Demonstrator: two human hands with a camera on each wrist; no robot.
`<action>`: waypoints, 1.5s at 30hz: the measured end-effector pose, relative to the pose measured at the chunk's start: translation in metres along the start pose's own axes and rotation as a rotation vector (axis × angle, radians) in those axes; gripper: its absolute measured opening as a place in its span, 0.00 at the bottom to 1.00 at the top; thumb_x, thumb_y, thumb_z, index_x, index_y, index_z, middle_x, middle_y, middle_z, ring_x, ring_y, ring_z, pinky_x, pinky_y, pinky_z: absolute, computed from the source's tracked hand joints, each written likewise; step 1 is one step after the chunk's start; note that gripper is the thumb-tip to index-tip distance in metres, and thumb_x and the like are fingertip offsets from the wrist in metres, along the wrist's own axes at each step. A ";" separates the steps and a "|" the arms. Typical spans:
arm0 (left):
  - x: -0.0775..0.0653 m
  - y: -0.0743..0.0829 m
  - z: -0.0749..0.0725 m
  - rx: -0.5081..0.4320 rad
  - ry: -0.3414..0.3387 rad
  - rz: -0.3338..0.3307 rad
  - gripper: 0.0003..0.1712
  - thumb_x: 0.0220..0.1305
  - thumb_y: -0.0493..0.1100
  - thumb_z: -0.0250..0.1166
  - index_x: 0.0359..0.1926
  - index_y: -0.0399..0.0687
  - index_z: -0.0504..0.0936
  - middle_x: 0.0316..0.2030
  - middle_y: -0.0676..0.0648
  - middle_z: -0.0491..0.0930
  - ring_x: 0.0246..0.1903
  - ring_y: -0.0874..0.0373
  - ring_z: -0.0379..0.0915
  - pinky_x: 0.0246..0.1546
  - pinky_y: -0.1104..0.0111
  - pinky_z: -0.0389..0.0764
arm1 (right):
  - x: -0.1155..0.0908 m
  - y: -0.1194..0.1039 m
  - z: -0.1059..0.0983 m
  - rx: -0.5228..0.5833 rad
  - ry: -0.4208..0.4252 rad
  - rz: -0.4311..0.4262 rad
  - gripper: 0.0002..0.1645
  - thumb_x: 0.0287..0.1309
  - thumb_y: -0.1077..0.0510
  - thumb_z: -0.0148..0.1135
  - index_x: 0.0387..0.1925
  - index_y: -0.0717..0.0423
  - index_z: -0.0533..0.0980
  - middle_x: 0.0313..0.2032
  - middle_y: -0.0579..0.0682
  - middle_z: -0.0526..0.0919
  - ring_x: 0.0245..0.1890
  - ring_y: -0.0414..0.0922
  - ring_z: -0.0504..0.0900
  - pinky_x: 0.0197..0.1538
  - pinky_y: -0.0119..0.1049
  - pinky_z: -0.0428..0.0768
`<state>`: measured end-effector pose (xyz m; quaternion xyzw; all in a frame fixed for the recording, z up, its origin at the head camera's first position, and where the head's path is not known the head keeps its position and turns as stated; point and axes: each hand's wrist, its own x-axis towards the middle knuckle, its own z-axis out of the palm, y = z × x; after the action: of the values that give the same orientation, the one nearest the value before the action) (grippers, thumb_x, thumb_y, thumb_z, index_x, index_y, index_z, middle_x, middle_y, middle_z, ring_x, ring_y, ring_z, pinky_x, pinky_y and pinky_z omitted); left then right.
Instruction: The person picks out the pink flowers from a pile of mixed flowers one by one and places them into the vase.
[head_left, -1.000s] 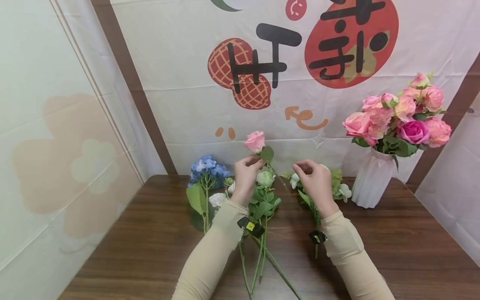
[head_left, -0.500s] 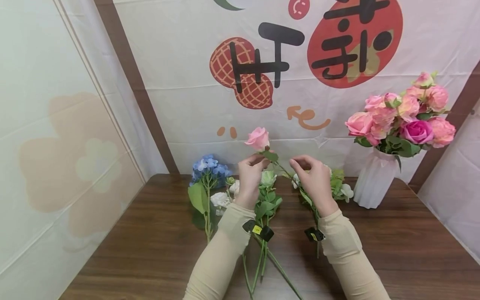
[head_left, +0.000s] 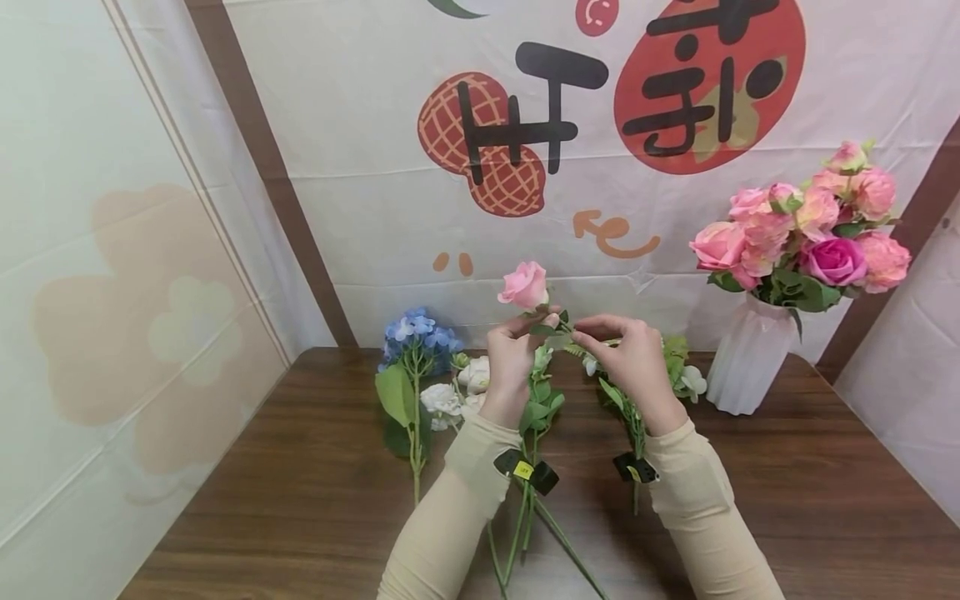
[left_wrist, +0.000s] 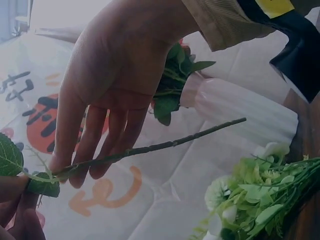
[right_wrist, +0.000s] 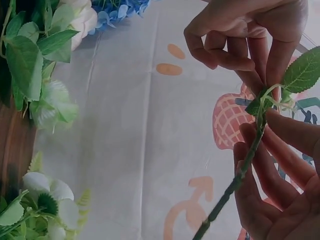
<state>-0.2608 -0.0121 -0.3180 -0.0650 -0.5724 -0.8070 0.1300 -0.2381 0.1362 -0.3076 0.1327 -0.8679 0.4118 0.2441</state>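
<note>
A pink rose (head_left: 523, 285) with green leaves is held up above the table, near the backdrop. My left hand (head_left: 512, 367) pinches its stem just under the bloom, by the leaves. Fingertips of my right hand (head_left: 633, 358) pinch the same stem right beside the left hand. In the left wrist view, the rest of the bare stem (left_wrist: 175, 142) runs free past the right hand's fingers. A leaf (right_wrist: 302, 70) sticks out beside the meeting fingertips in the right wrist view, where the bloom is mostly hidden.
Blue hydrangea (head_left: 420, 333), white flowers (head_left: 442, 400) and green-leaved stems (head_left: 538, 408) lie on the wooden table (head_left: 300, 500). Another white and green bunch (head_left: 686, 379) lies under the right hand. A white vase (head_left: 750, 358) of pink flowers stands at the right.
My left hand has moved right with the rose, which has turned so its leaves sit lower. My right hand's fingertips, apart from the stem a second ago, have come onto it.
</note>
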 end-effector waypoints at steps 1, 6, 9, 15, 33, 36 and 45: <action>-0.001 0.000 0.001 -0.001 -0.006 0.005 0.13 0.53 0.38 0.71 0.40 0.35 0.86 0.35 0.45 0.87 0.44 0.63 0.77 0.41 0.71 0.74 | 0.000 0.000 -0.001 -0.008 -0.005 -0.004 0.12 0.55 0.49 0.67 0.40 0.48 0.85 0.35 0.48 0.88 0.36 0.46 0.85 0.37 0.44 0.81; -0.005 -0.003 0.006 -0.012 -0.047 0.020 0.13 0.54 0.38 0.70 0.40 0.35 0.86 0.35 0.45 0.87 0.50 0.61 0.77 0.48 0.68 0.75 | -0.001 0.000 -0.005 -0.033 0.001 -0.006 0.11 0.54 0.51 0.68 0.38 0.49 0.86 0.34 0.49 0.88 0.34 0.47 0.86 0.33 0.43 0.82; -0.006 -0.004 0.008 -0.014 -0.059 0.028 0.13 0.55 0.39 0.70 0.41 0.35 0.86 0.35 0.46 0.87 0.51 0.60 0.76 0.49 0.67 0.76 | 0.000 0.000 -0.007 -0.037 0.019 0.003 0.10 0.53 0.51 0.68 0.37 0.49 0.86 0.34 0.49 0.88 0.33 0.47 0.86 0.31 0.42 0.81; -0.007 -0.002 0.007 0.032 -0.057 0.016 0.11 0.60 0.35 0.64 0.43 0.37 0.85 0.41 0.44 0.85 0.47 0.62 0.76 0.48 0.68 0.75 | 0.001 0.001 -0.011 -0.055 0.072 -0.024 0.09 0.51 0.52 0.70 0.35 0.49 0.87 0.31 0.50 0.88 0.28 0.46 0.86 0.26 0.36 0.77; 0.001 -0.010 -0.045 0.160 0.012 0.046 0.11 0.64 0.35 0.59 0.46 0.35 0.80 0.40 0.43 0.81 0.44 0.52 0.76 0.37 0.73 0.74 | 0.002 0.013 -0.034 -0.181 0.469 -0.263 0.06 0.45 0.59 0.74 0.30 0.54 0.87 0.27 0.52 0.88 0.24 0.49 0.85 0.27 0.23 0.70; 0.002 -0.010 -0.056 0.192 0.019 0.045 0.11 0.64 0.35 0.59 0.46 0.37 0.81 0.41 0.43 0.81 0.45 0.51 0.76 0.40 0.71 0.75 | 0.007 0.019 -0.038 -0.195 0.500 -0.301 0.06 0.44 0.61 0.74 0.29 0.55 0.87 0.27 0.54 0.87 0.25 0.51 0.85 0.28 0.28 0.72; 0.005 -0.008 -0.078 0.235 0.048 0.020 0.12 0.65 0.35 0.59 0.47 0.36 0.80 0.45 0.37 0.79 0.46 0.51 0.75 0.45 0.69 0.73 | 0.015 0.026 -0.053 -0.212 0.548 -0.322 0.06 0.47 0.61 0.72 0.31 0.55 0.87 0.28 0.55 0.87 0.28 0.53 0.85 0.32 0.26 0.70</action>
<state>-0.2643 -0.0841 -0.3505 -0.0357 -0.6590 -0.7344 0.1585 -0.2459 0.1931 -0.2880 0.1264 -0.7760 0.2956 0.5427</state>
